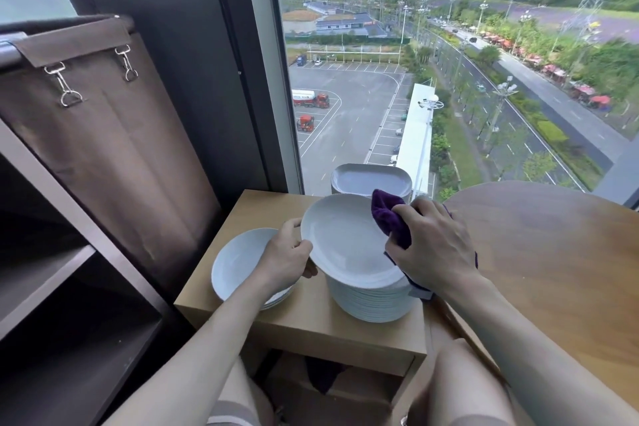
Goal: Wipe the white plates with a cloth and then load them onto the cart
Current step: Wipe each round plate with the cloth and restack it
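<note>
Left hand (pixel 287 254) fingers are pinching the left rim of the top white plate (pixel 345 239), tilting it over the tall plate stack (pixel 373 303) on the wooden worktop (pixel 311 322). Right hand (pixel 435 245) fingers are clenching a bunched purple cloth (pixel 390 220) and pressing it on the plate's right side. Judgement: glazed ceramic, so stiff, smooth, likely slippery and chip-prone. A rim grip, thumb on top, is looking soundest for carrying to the cart (pixel 41 280).

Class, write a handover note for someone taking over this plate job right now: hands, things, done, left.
Left hand grips the top plate by its left rim, tilted over the tall stack.
Right hand holds the cloth against its right side.
Short stack sits left of it on the table; cart stands at far left.
Done: no plates seen on the cart.
Left: finish wiping, then load.
</note>
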### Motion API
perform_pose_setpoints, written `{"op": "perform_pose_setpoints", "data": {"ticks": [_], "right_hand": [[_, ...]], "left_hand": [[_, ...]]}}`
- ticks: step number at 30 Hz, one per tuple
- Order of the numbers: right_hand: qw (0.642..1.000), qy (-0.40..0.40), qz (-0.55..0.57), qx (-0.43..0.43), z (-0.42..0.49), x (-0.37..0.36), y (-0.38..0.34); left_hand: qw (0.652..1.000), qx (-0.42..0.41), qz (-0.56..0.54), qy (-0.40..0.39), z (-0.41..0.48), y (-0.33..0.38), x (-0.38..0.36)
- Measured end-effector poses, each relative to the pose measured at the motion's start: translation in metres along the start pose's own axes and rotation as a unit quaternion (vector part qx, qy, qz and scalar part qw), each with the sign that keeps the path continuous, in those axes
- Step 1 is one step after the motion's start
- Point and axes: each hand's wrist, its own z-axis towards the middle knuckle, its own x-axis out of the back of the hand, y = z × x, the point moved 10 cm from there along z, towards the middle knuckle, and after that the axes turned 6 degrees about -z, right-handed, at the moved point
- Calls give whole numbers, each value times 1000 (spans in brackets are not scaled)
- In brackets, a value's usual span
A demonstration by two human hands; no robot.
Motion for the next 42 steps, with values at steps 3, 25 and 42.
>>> {"op": "perform_pose_setpoints", "data": {"ticks": [3, 25, 42], "right_hand": [[1000, 2, 6, 3, 1, 4, -4], [996, -80, -37, 30, 8, -43, -43], [995, -82, -39, 47, 1, -67, -43]], "left_hand": [[999, 2, 0, 33, 0, -8, 30], [955, 113, -120, 245, -13, -150, 153], [955, 174, 13, 241, -6, -188, 147]]}}
